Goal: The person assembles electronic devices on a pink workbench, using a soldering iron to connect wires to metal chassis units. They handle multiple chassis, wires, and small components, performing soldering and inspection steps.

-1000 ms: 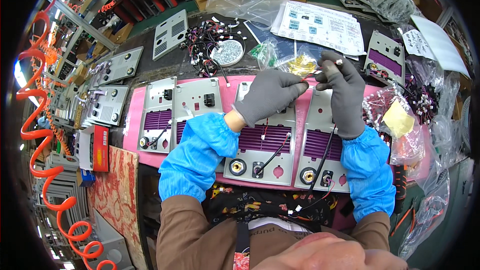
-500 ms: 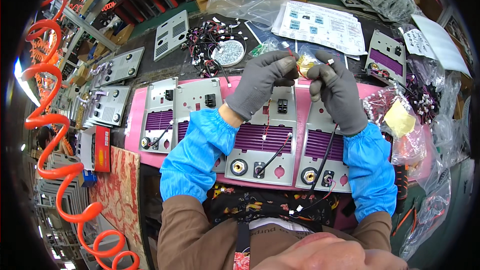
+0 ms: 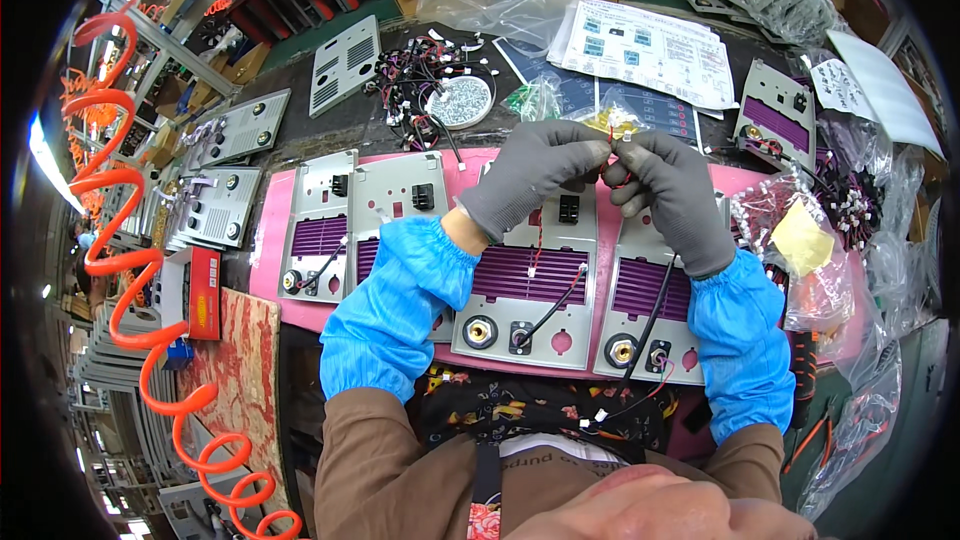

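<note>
My left hand [image 3: 540,176] and my right hand [image 3: 678,196], both in grey knit gloves, meet above the panels with their fingers pinched. Between the fingertips is a thin red wire [image 3: 612,130], with a small white connector beside my right thumb; the gloves hide most of it. Below my left hand lies a grey metal panel [image 3: 545,338] with purple slats, a black switch [image 3: 569,208], a brass fitting [image 3: 479,332] and a short black cable. Another grey panel [image 3: 664,321] sits under my right hand, a longer black cable [image 3: 650,320] running down over it.
A pink mat [image 3: 275,285] carries the row of panels. Beyond it are a cable heap [image 3: 405,90], a round dish of small parts [image 3: 460,102] and printed sheets [image 3: 645,55]. Bagged wires [image 3: 760,205] lie at right. An orange coiled hose [image 3: 125,340] hangs at left.
My hands have come together and a little nearer to me, fingertips now almost touching around the red wire. At left, the orange hose has swung to the right.
</note>
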